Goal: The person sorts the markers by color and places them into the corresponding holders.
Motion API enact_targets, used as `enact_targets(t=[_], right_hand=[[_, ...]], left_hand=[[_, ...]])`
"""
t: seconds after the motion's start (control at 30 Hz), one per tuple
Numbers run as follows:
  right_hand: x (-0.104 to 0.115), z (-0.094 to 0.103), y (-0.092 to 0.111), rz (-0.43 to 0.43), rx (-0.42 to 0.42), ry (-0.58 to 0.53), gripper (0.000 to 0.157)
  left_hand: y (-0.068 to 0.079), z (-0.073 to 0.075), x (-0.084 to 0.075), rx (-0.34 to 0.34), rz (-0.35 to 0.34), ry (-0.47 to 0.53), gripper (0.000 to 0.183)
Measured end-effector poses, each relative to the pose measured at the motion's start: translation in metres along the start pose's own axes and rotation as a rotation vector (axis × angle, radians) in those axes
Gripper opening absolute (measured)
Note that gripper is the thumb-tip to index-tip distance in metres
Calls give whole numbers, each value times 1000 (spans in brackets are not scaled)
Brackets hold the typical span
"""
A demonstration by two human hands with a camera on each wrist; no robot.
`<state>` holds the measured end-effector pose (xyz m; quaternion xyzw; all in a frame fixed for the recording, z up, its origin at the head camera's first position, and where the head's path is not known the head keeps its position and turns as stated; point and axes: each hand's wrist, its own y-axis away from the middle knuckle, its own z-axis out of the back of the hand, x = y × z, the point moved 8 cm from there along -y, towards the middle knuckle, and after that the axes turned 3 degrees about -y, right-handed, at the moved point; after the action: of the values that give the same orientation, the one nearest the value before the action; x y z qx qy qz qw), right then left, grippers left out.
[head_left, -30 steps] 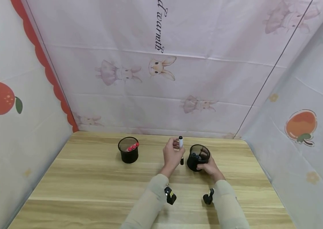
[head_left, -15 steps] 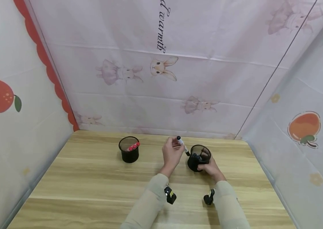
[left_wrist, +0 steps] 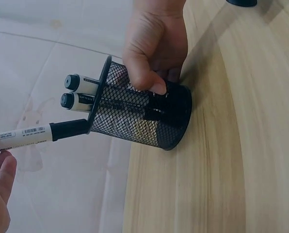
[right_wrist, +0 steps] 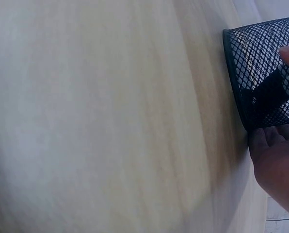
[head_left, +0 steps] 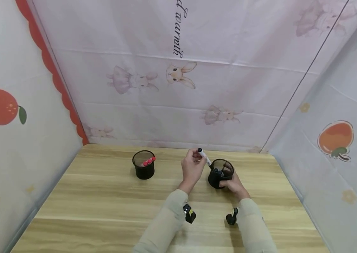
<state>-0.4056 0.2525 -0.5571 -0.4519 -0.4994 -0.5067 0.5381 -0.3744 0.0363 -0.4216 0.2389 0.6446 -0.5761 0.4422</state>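
A white marker (left_wrist: 25, 137) with black ends is pinched in my left hand (head_left: 192, 168), slanting down to the right. Its black lower end touches or nearly touches the rim of a black mesh pen cup (left_wrist: 130, 111). Two dark-capped markers (left_wrist: 81, 93) lean inside that cup. My right hand (head_left: 233, 184) grips the same cup from its right side, thumb across the front mesh. In the right wrist view the cup (right_wrist: 268, 73) shows only in part, with the fingers behind it.
A second black mesh cup (head_left: 144, 172) stands to the left on the wooden table (head_left: 102, 203), with several red-capped markers (head_left: 149, 161) in it. A printed cloth wall (head_left: 153, 119) rises behind the table's far edge, with walls on both sides.
The marker in my left hand has tilted from upright to a slant, and its lower end has moved right to the cup's rim. My right hand keeps its grip on the cup.
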Motion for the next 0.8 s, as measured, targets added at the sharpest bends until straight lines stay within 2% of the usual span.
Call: enact_targets(t=[0.4,0.67,0.8], right_hand=[[2,0,-1,24,20,-27,96],[2,0,0,22,23,-13,95],[2,-1,0,10,23,-10,95]], left_hand=[[-2,-8,-6,47,-18,-29,19],[0,-16,7,100,96,-9,31],[0,-16,12,106,99,-7,24]])
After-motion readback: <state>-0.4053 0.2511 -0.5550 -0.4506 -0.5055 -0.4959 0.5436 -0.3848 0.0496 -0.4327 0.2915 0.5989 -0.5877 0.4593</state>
